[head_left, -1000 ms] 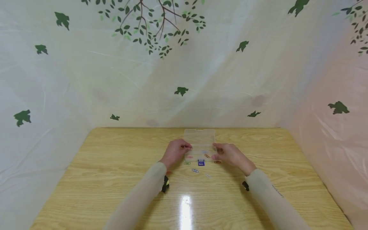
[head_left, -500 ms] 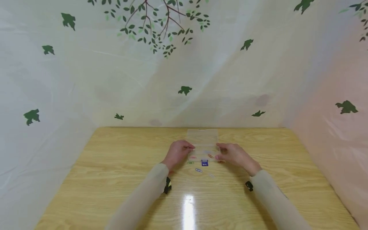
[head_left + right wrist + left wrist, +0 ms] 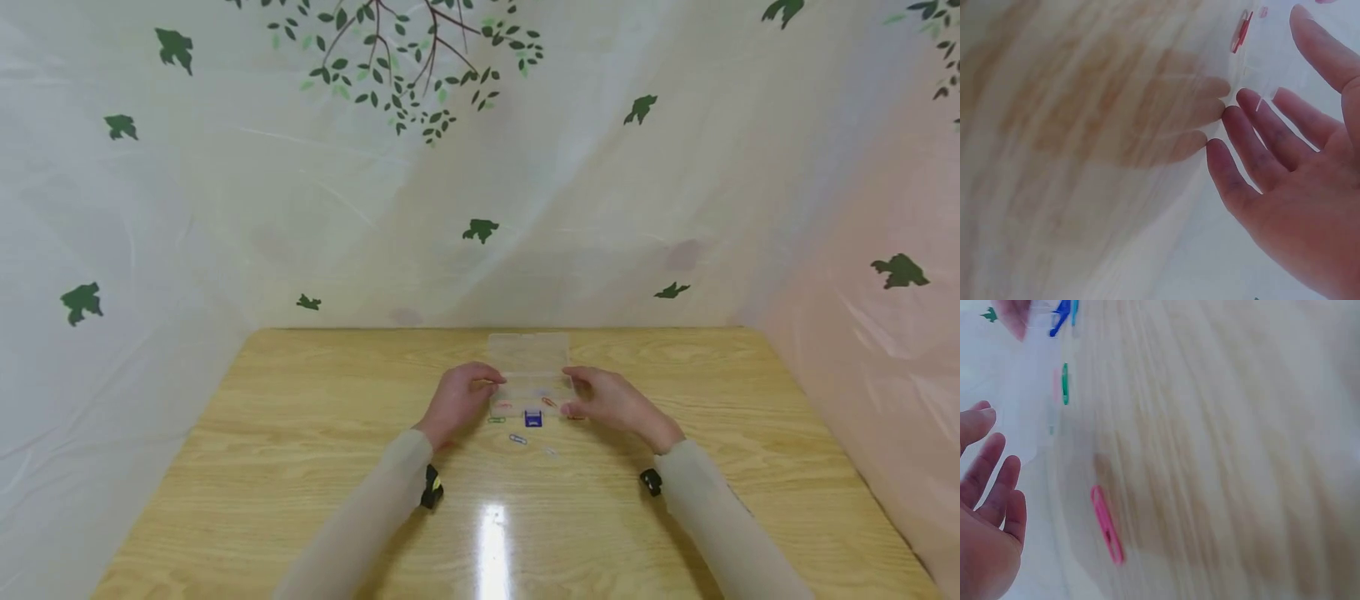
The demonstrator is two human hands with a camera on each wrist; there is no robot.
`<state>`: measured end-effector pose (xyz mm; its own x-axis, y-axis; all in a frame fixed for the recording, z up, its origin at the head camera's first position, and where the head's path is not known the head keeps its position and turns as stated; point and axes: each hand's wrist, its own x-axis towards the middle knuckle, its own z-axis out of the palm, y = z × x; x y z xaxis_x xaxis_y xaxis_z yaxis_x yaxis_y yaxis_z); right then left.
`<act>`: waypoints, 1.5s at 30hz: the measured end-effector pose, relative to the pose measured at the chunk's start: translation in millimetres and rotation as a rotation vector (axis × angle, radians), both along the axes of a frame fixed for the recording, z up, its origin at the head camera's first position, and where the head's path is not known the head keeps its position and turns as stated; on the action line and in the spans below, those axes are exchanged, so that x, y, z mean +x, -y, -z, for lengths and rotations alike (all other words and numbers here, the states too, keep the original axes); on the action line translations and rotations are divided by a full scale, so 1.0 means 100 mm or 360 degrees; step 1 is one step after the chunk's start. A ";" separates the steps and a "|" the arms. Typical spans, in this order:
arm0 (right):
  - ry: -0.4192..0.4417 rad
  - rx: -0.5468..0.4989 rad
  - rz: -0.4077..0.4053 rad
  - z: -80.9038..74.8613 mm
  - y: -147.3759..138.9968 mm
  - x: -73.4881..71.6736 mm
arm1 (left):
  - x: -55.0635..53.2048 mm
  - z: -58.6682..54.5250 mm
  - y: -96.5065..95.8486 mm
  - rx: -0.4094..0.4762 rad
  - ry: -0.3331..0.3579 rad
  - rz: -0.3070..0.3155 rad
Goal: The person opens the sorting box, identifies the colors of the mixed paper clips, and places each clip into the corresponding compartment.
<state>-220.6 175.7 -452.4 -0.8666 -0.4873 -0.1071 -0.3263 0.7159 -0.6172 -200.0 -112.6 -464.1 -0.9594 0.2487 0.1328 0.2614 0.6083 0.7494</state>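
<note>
On the tabletop [image 3: 300, 417], near its far edge, left hand [image 3: 457, 398] and right hand [image 3: 613, 402], fingers loosely parted, flank a box [image 3: 528, 353] near paperclips [image 3: 517, 439].

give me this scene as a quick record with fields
surface: light brown wood-grain table
container: clear rectangular plastic box, lid open
left hand: at box's left side, contact unclear
right hand: at box's right side, contact unclear
in front of box: dark blue clip, oval green paperclip, oval pale-blue paperclip
also on table: oval pink paperclip
</note>
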 end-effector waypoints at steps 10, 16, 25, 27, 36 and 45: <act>0.0016 -0.0032 0.0038 0.05 0.03 -0.02 | 0.33 -0.14 0.38 0.0060 -0.0017 -0.0010; 0.0067 -0.0066 0.0040 0.05 0.00 -0.02 | 0.51 -0.11 0.64 -0.0053 0.0010 0.0022; 0.0089 -0.0133 -0.0017 0.01 -0.05 -0.03 | 0.66 -0.07 0.77 -0.0234 0.0040 0.0164; 0.0090 -0.0130 -0.0017 0.01 -0.04 -0.02 | 0.69 -0.07 0.78 -0.0267 0.0051 0.0179; 0.0093 -0.0138 -0.0015 0.01 0.01 0.00 | 0.73 -0.02 0.81 -0.0431 0.0013 0.0178; 0.0068 -0.0096 0.0013 -0.01 0.04 0.00 | 0.70 -0.01 0.82 -0.0474 0.0069 0.0175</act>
